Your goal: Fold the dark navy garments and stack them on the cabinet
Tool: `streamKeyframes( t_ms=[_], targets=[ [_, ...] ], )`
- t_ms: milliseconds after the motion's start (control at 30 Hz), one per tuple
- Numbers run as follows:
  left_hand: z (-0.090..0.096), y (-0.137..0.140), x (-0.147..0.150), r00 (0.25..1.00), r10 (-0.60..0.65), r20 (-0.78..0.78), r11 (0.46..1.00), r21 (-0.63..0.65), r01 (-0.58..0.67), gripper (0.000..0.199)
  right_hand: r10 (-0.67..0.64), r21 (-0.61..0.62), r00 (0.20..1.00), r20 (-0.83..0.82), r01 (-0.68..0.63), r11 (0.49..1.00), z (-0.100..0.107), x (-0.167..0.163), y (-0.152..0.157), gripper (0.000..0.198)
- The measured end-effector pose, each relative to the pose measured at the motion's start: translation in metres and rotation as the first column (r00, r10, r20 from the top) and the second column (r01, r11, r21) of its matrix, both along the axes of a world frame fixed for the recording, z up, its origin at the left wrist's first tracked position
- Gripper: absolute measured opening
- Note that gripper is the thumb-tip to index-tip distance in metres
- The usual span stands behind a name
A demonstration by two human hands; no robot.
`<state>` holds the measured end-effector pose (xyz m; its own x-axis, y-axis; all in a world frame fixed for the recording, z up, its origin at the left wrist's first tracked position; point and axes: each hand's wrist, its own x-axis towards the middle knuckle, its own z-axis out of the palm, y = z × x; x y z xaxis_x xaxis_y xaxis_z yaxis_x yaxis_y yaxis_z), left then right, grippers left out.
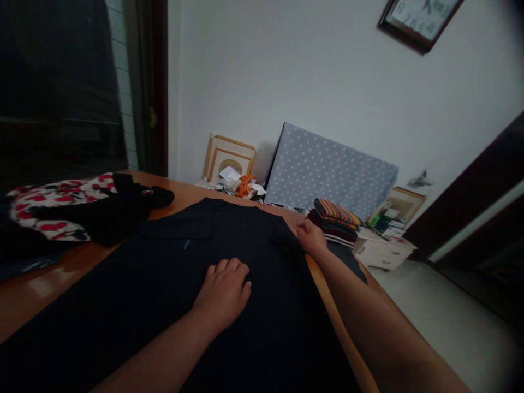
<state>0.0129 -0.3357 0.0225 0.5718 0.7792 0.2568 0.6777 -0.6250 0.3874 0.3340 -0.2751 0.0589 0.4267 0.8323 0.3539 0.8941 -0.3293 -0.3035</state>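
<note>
A dark navy T-shirt (262, 305) lies spread over the wooden table, its neckline at the far side and a short sleeve to each side. My left hand (225, 289) rests palm down on the chest of the shirt, fingers slightly bent and holding nothing. At the edge of the right sleeve (286, 237), my right hand (311, 238) is closed, its fingertips mostly hidden; it appears to pinch the sleeve fabric. The shirt's lower part runs toward me, partly behind my left forearm.
A heap of clothes (61, 213), partly red-and-white patterned, lies at the left. Folded garments (335, 218) are stacked beyond my right hand. Behind the table stand a dotted grey cloth-covered panel (327, 164), picture frames (231, 155) and a white drawer cabinet (382, 251).
</note>
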Motion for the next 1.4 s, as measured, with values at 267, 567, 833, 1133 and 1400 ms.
streamKeyframes(
  t_ms=[267,567,833,1133,1400],
  targets=[
    [0.0,0.0,-0.001,1.0,0.004,0.003,1.0,-0.008,-0.004,0.027,-0.085,-0.098,0.996,0.037,0.088,0.991,-0.008,0.016,-0.019,0.029],
    [-0.001,0.0,-0.001,1.0,0.004,0.015,1.0,0.001,-0.004,0.025,0.239,-0.347,0.911,0.335,-0.116,0.931,-0.016,-0.035,0.004,0.035],
    [0.003,-0.002,-0.001,1.0,0.005,0.01,1.0,-0.009,-0.005,0.026,0.113,-0.325,0.957,0.267,-0.021,0.945,-0.022,-0.032,0.028,0.025],
    [0.002,-0.002,-0.001,1.0,0.015,0.001,1.0,-0.015,-0.015,0.026,0.005,-0.166,1.0,-0.029,-0.01,0.986,-0.003,-0.016,0.051,0.027],
    [-0.002,-0.001,-0.002,1.0,0.004,0.022,1.0,0.006,-0.004,0.026,0.08,-0.054,0.919,-0.386,-0.109,0.993,-0.004,-0.021,0.055,0.023]
  ],
)
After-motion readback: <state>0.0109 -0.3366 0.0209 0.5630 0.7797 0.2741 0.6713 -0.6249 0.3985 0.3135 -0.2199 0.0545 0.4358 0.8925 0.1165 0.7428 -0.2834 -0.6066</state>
